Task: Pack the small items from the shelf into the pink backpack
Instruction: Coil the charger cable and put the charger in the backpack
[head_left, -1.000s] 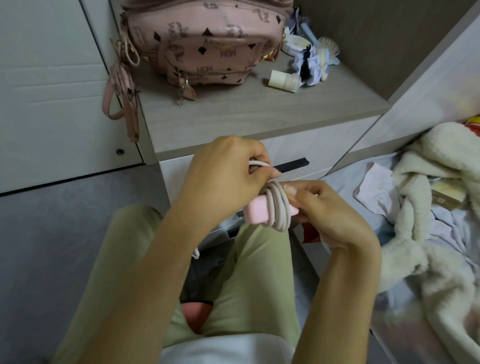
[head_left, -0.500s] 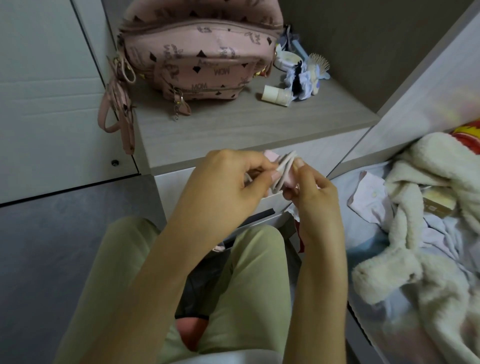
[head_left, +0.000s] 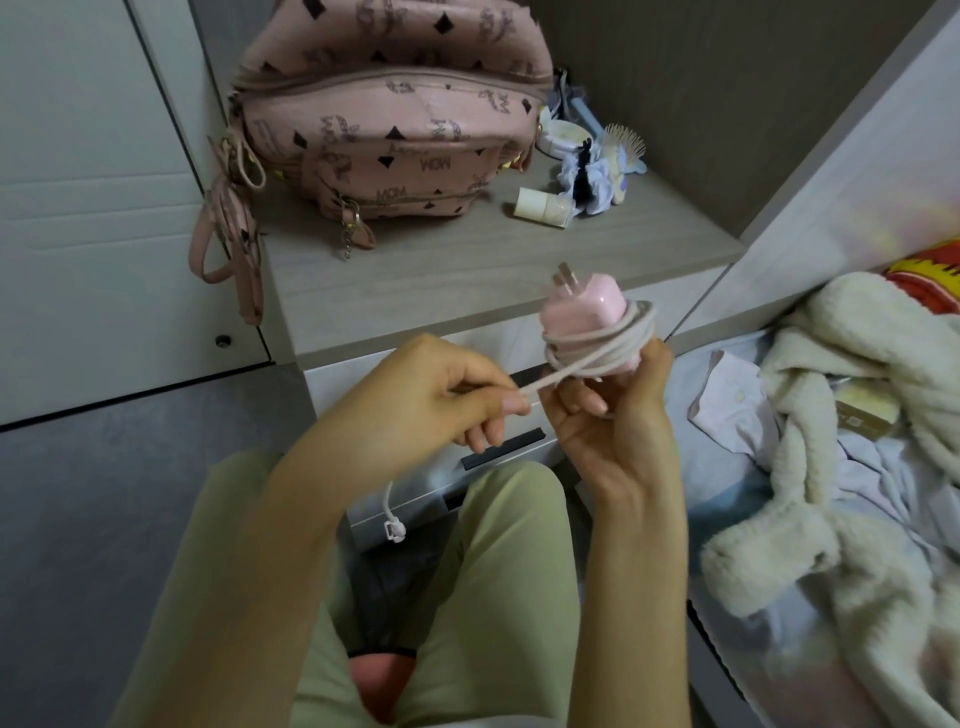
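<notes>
A pink charger plug (head_left: 584, 307) with its pale cable (head_left: 608, 351) wound round it is held upright by my right hand (head_left: 610, 415), prongs pointing up and left. My left hand (head_left: 431, 395) pinches the loose stretch of cable just left of the coil; the cable's free end with its connector (head_left: 393, 531) dangles below that hand. The pink patterned backpack (head_left: 384, 130) stands on the wooden shelf (head_left: 467, 265) behind, its straps hanging over the left edge. Beside it lie a small cream bottle (head_left: 540, 208), a round white jar (head_left: 558, 136), a blue-white scrunchie (head_left: 597, 179) and a hairbrush (head_left: 626, 143).
Drawer fronts (head_left: 498, 452) sit under the shelf, right in front of my knees in green trousers (head_left: 493, 571). A fluffy cream blanket (head_left: 857, 441) and loose clothes lie on the bed at right. White cupboard doors (head_left: 93, 208) stand at left.
My hands have drawn apart. The right hand has raised the plug and turned it upright, and the left hand has pulled a stretch of cable out to the left.
</notes>
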